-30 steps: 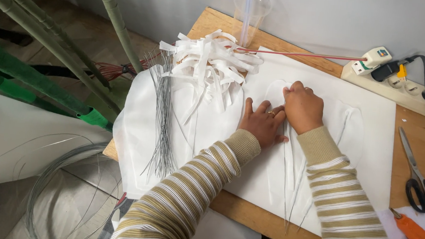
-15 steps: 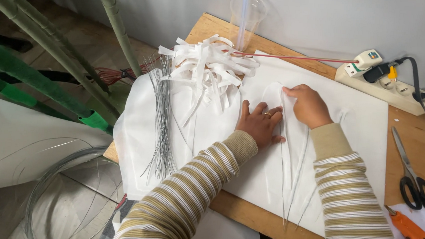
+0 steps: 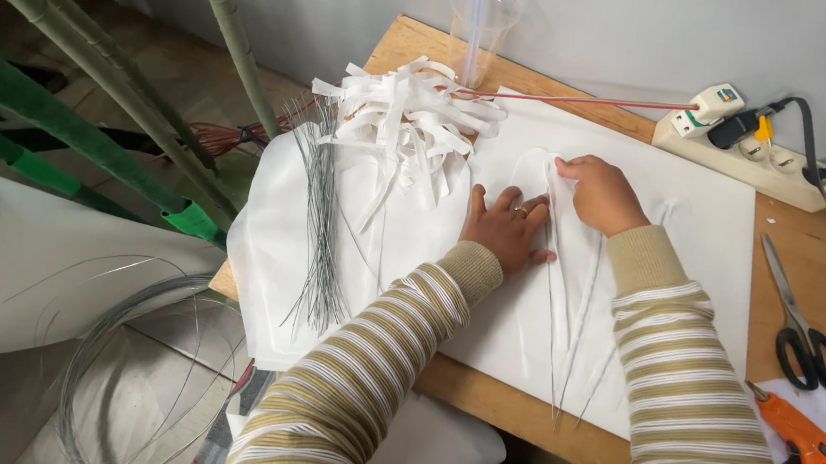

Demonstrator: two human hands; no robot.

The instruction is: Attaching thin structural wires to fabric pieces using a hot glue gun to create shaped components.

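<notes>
- The left hand (image 3: 505, 231) lies flat and open, fingers spread, pressing palm-down on the white sheet of fabric (image 3: 684, 232) that covers the wooden table (image 3: 479, 392); it grips nothing.
- The right hand (image 3: 602, 192) is curled, fingertips pinched on the top of a thin wire loop covered in white fabric (image 3: 545, 173) — the loop lies on the sheet just beside the left fingers.
- From the loop, long thin wire stems (image 3: 560, 339) run down toward the table's near edge, between the two forearms.
- Both arms wear striped knit sleeves and reach in from the lower edge, the left slanting in from the lower left, the right more upright.
- A heap of white fabric strips (image 3: 411, 120) sits beyond the left hand, with a bundle of grey straight wires (image 3: 318, 225) to its left.
- Well to the right lie black-handled scissors (image 3: 804, 327) and an orange glue gun (image 3: 809, 458) — both untouched.
</notes>
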